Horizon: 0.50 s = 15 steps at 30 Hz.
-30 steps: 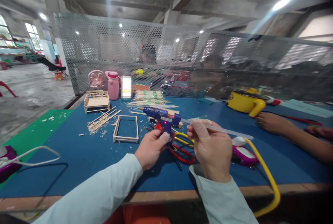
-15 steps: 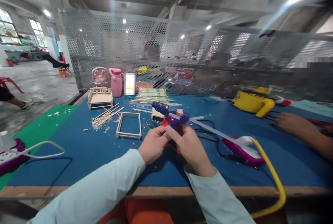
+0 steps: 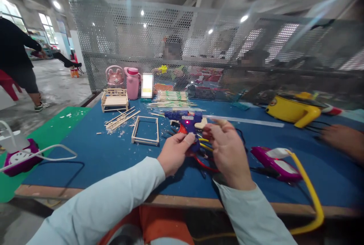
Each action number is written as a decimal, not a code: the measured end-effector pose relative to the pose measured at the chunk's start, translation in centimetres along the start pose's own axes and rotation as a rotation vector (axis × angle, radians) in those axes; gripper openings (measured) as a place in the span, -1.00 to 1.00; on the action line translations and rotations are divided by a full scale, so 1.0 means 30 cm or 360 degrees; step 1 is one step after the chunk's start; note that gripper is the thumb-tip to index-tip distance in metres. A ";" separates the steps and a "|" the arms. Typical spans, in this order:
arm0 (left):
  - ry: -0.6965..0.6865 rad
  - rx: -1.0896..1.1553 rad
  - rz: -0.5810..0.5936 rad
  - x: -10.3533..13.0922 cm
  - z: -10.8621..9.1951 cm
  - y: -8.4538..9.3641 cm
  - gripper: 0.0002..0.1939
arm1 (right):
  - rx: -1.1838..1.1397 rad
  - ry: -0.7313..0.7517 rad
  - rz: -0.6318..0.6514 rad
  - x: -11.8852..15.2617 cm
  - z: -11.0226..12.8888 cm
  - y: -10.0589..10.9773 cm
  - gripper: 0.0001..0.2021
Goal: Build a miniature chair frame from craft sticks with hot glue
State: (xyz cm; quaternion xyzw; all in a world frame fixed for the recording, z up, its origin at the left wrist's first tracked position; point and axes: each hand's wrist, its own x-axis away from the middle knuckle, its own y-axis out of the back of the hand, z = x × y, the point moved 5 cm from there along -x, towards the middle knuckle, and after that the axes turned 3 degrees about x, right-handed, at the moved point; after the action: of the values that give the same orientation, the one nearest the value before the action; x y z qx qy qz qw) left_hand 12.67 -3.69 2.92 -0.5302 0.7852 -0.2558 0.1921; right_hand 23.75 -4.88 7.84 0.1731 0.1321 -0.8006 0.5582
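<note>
My left hand point(image 3: 175, 153) is closed round the handle of a blue glue gun point(image 3: 182, 117) with an orange trigger and a lit red light. A long clear glue stick point(image 3: 247, 120) sticks out of the gun's rear toward the right. Just behind the gun, my right hand point(image 3: 229, 150) has its fingers curled together below the stick; what they hold, if anything, is hidden. Left of the gun, a rectangular wooden stick frame point(image 3: 145, 142) lies on the blue table point(image 3: 93, 161), with loose sticks point(image 3: 122, 120) beyond it.
A small wooden bed-like model point(image 3: 115, 102), a pink flask point(image 3: 132, 85) and stick bundles point(image 3: 172, 96) stand at the back. Purple power strips point(image 3: 275, 165) lie right and far left. A yellow pot point(image 3: 292, 110) and another person's hand point(image 3: 341, 138) are at right.
My right hand has come off the gun and moved right and back. The gun and its glue stick are now more level. A person in black has come into view at far left.
</note>
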 end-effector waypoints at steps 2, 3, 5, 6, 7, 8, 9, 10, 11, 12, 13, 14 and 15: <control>0.0002 -0.0048 -0.0013 -0.003 0.003 0.009 -0.47 | -0.0259 0.0035 -0.0162 -0.004 0.004 0.016 -0.71; 0.0004 -0.0085 -0.0004 -0.003 0.005 0.012 -0.47 | -0.0349 0.0059 -0.0210 -0.007 0.007 0.019 -0.72; -0.0001 -0.0161 0.0033 -0.002 0.006 0.012 -0.47 | -0.0410 0.0076 -0.0248 -0.014 0.012 0.019 -0.74; -0.0010 -0.0190 0.0046 0.000 0.005 0.011 -0.48 | -0.0401 0.0079 -0.0258 -0.017 0.012 0.018 -0.76; -0.0027 -0.0206 0.0052 0.002 0.002 0.008 -0.49 | -0.0392 0.0084 -0.0270 -0.019 0.012 0.018 -0.78; -0.0046 -0.0206 0.0056 0.005 -0.002 0.005 -0.51 | -0.0388 0.0091 -0.0282 -0.019 0.010 0.018 -0.78; -0.0065 -0.0189 0.0059 0.009 -0.006 0.002 -0.53 | -0.0384 0.0099 -0.0291 -0.019 0.008 0.019 -0.79; -0.0080 -0.0161 0.0064 0.012 -0.010 -0.003 -0.55 | -0.0377 0.0104 -0.0296 -0.018 0.006 0.019 -0.79; -0.0094 -0.0131 0.0071 0.014 -0.014 -0.006 -0.57 | -0.0370 0.0106 -0.0296 -0.017 0.004 0.019 -0.78; -0.0107 -0.0101 0.0079 0.016 -0.019 -0.010 -0.59 | -0.0366 0.0105 -0.0293 -0.016 0.003 0.018 -0.78; -0.0118 -0.0074 0.0086 0.017 -0.023 -0.012 -0.60 | -0.0366 0.0100 -0.0289 -0.015 0.002 0.016 -0.78; -0.0125 -0.0057 0.0089 0.017 -0.026 -0.013 -0.61 | -0.0369 0.0091 -0.0285 -0.014 0.002 0.015 -0.77; -0.0126 -0.0050 0.0090 0.016 -0.028 -0.012 -0.62 | -0.0372 0.0078 -0.0282 -0.014 0.002 0.012 -0.76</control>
State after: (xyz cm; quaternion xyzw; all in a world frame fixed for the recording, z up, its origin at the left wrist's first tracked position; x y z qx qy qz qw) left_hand 12.28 -4.09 3.80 -0.5203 0.7957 -0.2167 0.2217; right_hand 24.23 -4.67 8.08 0.1141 0.2528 -0.8214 0.4984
